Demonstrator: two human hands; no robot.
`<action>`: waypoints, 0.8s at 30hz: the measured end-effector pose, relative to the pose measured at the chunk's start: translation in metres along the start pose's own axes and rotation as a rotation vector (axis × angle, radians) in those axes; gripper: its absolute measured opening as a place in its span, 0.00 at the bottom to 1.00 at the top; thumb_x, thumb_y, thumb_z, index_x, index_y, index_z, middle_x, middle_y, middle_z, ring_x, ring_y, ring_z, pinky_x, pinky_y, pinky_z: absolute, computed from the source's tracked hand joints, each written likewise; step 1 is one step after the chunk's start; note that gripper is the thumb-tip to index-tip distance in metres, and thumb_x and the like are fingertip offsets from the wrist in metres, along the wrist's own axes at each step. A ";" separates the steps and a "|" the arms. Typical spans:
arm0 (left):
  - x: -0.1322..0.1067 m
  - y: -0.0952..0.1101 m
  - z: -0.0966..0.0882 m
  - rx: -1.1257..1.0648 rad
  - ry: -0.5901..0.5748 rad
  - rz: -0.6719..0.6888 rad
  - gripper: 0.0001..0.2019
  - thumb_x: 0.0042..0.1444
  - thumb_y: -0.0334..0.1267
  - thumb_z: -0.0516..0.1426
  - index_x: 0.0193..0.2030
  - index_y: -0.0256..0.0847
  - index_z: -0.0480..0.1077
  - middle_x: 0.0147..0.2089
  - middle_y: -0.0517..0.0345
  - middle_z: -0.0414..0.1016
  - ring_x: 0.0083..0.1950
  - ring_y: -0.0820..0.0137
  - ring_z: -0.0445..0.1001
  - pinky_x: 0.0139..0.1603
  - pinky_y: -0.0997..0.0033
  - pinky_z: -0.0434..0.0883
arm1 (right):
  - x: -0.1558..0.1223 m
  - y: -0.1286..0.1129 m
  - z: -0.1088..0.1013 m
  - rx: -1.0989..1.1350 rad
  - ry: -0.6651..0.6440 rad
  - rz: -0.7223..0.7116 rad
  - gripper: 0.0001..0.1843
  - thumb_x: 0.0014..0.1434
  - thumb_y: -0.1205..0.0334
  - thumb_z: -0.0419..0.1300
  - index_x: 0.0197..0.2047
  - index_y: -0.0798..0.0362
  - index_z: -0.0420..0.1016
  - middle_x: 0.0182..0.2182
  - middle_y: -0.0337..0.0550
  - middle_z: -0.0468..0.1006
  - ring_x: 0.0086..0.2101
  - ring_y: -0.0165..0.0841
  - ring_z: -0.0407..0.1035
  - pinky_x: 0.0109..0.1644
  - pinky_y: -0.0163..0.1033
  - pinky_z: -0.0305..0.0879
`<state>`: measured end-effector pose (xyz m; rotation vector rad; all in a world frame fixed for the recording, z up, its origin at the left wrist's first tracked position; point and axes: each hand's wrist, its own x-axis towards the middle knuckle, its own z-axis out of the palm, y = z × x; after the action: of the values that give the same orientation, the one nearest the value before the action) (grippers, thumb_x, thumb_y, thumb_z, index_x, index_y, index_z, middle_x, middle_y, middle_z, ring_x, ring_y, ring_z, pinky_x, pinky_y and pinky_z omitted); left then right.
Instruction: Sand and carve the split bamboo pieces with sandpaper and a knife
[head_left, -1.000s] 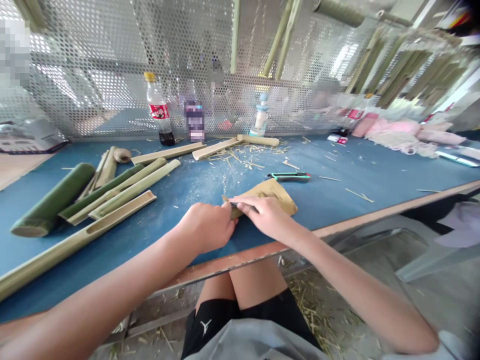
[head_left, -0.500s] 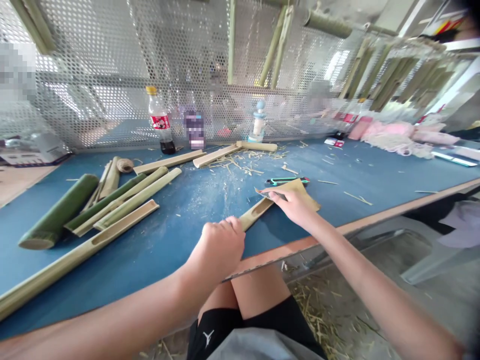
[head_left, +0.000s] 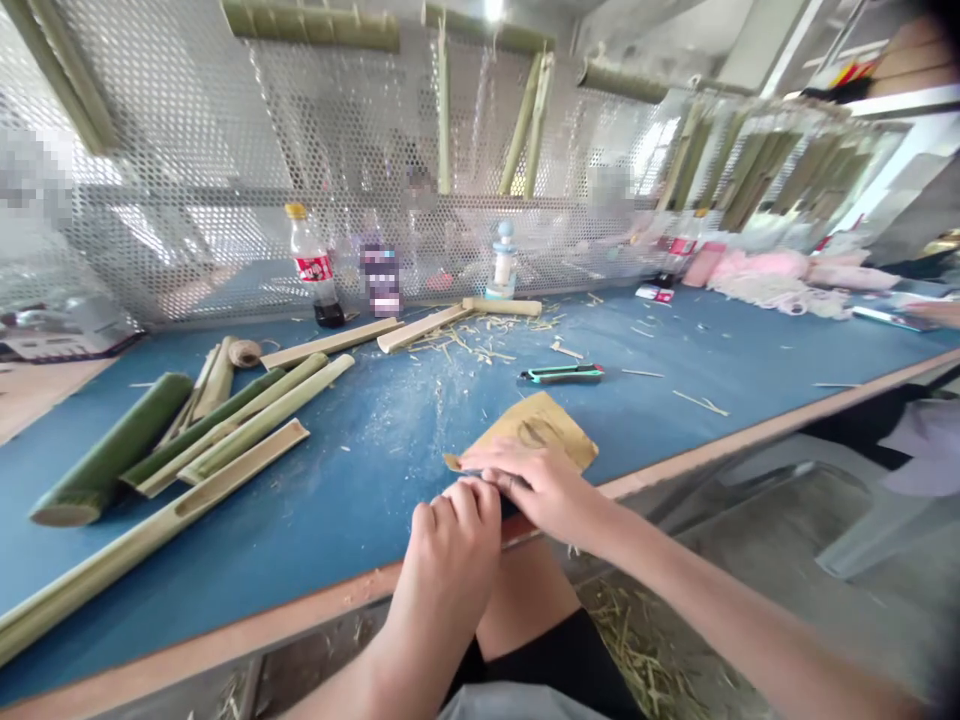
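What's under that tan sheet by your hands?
The tan sheet lies on the blue tabletop, and your right hand rests on its near edge. The table right beneath it is covered, so I can't see it.

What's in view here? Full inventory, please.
bench: 1, blue, across view
bamboo lengths: about nine, green and tan, left and rear of bench
shavings: many, tan, bench centre
utility knife: 1, green and black, mid-bench
bottles: 2, clear, rear of bench
twine: 1 coil, tan, left
cloth: 1, pink, right rear
mesh screen: 1, silver, behind bench
sandpaper: 1, tan, under right hand
right hand: 1, on sandpaper
left hand: 1, beside right hand
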<state>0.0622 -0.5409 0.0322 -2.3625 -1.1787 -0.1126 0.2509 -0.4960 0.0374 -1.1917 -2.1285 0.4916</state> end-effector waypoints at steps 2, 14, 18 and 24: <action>0.001 -0.001 0.001 -0.007 0.022 -0.014 0.16 0.64 0.30 0.46 0.49 0.32 0.72 0.35 0.45 0.72 0.30 0.62 0.74 0.28 0.65 0.71 | 0.003 0.004 -0.001 -0.029 0.029 0.041 0.16 0.67 0.62 0.52 0.52 0.49 0.78 0.50 0.44 0.79 0.52 0.36 0.73 0.59 0.44 0.68; -0.008 -0.016 -0.007 -0.113 -0.036 -0.105 0.20 0.68 0.44 0.44 0.52 0.30 0.69 0.40 0.43 0.71 0.38 0.58 0.73 0.31 0.62 0.72 | 0.013 0.011 0.000 -0.074 0.073 0.219 0.21 0.69 0.55 0.49 0.55 0.53 0.76 0.54 0.48 0.76 0.57 0.42 0.68 0.62 0.48 0.63; -0.021 -0.028 -0.002 -0.197 -0.044 -0.129 0.09 0.65 0.37 0.49 0.41 0.37 0.68 0.39 0.48 0.67 0.39 0.59 0.69 0.34 0.63 0.70 | 0.005 0.006 0.010 -0.046 0.042 0.161 0.20 0.69 0.55 0.49 0.59 0.47 0.73 0.60 0.44 0.69 0.63 0.41 0.58 0.66 0.52 0.56; -0.017 -0.043 0.007 -0.236 -0.044 -0.074 0.10 0.67 0.36 0.47 0.36 0.40 0.65 0.36 0.54 0.65 0.36 0.62 0.69 0.32 0.65 0.69 | 0.004 0.005 0.013 -0.019 0.042 0.121 0.18 0.69 0.57 0.50 0.56 0.46 0.75 0.56 0.42 0.74 0.59 0.40 0.65 0.66 0.53 0.58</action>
<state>0.0170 -0.5281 0.0379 -2.5349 -1.3391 -0.2383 0.2433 -0.4906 0.0263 -1.3360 -2.0381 0.4969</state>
